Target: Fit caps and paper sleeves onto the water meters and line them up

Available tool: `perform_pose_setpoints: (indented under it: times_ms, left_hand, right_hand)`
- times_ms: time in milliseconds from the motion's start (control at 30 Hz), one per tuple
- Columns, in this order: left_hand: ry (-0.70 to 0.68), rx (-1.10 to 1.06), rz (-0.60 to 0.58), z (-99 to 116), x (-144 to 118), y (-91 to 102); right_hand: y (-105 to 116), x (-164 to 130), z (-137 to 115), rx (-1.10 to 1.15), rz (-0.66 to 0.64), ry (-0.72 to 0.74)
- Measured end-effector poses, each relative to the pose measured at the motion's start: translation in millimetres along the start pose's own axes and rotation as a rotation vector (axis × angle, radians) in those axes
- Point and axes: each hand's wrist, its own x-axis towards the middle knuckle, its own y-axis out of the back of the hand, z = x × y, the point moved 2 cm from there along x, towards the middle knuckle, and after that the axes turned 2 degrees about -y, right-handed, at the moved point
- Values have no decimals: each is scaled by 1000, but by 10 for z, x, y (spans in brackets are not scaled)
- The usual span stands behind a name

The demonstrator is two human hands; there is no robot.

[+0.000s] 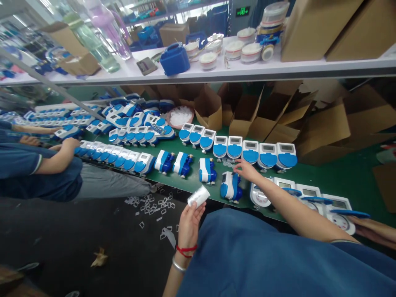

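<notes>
My left hand (pixel 192 220), with a red cord and a silver bangle at the wrist, is closed around a white roll (pixel 199 196) in front of the bench edge. What is printed on the roll is too blurred to read. My right hand (pixel 246 170) reaches over the bench with fingers stretched and apart, by the top of a blue-and-white water meter (pixel 229 185) turned sideways. Small clear discs (pixel 228 163) lie just beyond those fingertips. Another sideways water meter (pixel 206 170) stands to the left. Behind my right hand is a row of upright water meters (pixel 250 152) with blue lids closed.
Open cardboard boxes (pixel 324 132) line the bench's back. A pink basin (pixel 181 117) holds clear plastic pieces. Co-workers' arms are at left (pixel 58 156) and right (pixel 375 229), beside more meters. A shelf (pixel 216 75) crosses above. Paper scraps (pixel 153 206) litter the floor.
</notes>
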Motion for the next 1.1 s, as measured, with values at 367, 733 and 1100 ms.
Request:
perform_pose_setpoints:
  times_ms: [367,733,1100]
  left_hand:
    - [35,-7,78,-12,-40,79]
    - [51,-23,110,16,-16,60]
    - [49,2,94,6,31,32]
  right_hand:
    - [-316,236,237,-14,-351,-112]
    - [-313,251,284,16,-347,-131]
    - [-346,254,351,63,-337,-147]
